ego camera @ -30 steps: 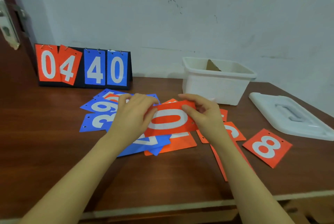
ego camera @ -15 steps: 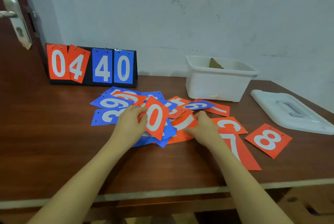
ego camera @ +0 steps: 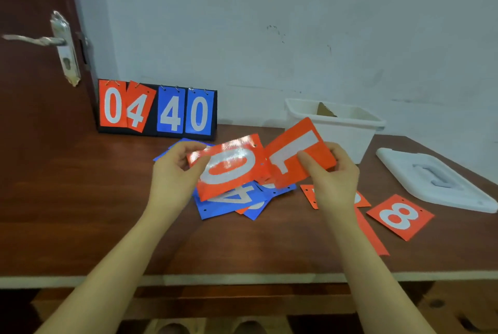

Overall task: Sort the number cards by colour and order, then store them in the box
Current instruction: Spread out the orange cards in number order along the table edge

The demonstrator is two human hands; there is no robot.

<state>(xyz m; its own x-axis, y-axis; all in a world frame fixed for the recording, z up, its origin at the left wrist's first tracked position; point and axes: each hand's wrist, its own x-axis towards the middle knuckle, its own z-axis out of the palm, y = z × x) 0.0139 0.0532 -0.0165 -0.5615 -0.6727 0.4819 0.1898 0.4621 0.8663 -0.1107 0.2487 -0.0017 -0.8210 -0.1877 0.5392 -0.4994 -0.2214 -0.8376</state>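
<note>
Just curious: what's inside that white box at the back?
Only a brown cardboard piece pokes above the white box rim. Its wall hides the bottom, so anything lower can't be seen.

We saw soft, even indoor light, with white glare on the glossy orange zero card [ego camera: 229, 165]. Wide-angle distortion bowed the brown wooden table's front edge [ego camera: 242, 278]; fine detail looked slightly blurred.

Red 0 card [ego camera: 229, 165] in left hand [ego camera: 175, 169], red 1 card [ego camera: 299, 153] in right hand [ego camera: 334, 174]
</note>
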